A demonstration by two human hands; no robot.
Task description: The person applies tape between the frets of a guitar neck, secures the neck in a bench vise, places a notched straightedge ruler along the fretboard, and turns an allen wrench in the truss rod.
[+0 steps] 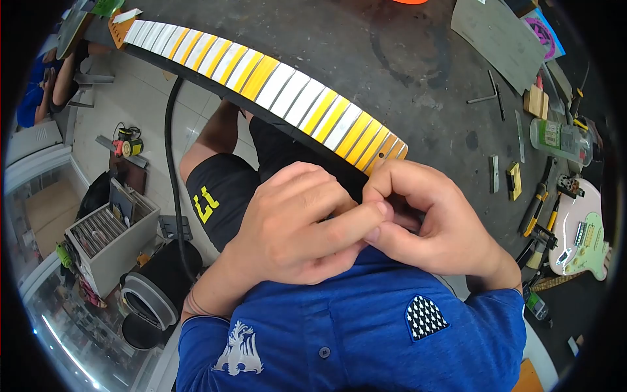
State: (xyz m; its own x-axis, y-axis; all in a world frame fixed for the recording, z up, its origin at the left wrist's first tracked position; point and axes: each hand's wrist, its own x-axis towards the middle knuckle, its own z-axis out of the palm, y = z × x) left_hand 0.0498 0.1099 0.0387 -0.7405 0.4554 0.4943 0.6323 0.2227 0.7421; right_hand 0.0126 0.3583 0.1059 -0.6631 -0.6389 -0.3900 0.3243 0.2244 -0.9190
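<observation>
At the far left, the headstock (119, 31) is pointing away from me, and from there the guitar neck (277, 85) is slanting down along the near edge of the workbench (418, 72), wearing white tape (275, 84) and yellow tape (356, 137) between its frets. Its right end is lying just beyond my hands. If I'm leaning on that edge or bumping it, I judge the neck could be sliding, since I'm not bracing it with either palm.

In the near middle, my left hand (304, 225) is curling, its forefinger reaching right to meet my right hand (431, 219), whose thumb and forefinger are pressing together there. I can't tell what, if anything, I'm pinching; my fingers are hiding it. My right knuckles are hovering so close to the yellow strips that a careless brush could be lifting an edge.

Farther right, the pink guitar body (582, 228) is lying beside a brush (537, 253); swinging my right elbow wide could be knocking tools against its finish.
</observation>
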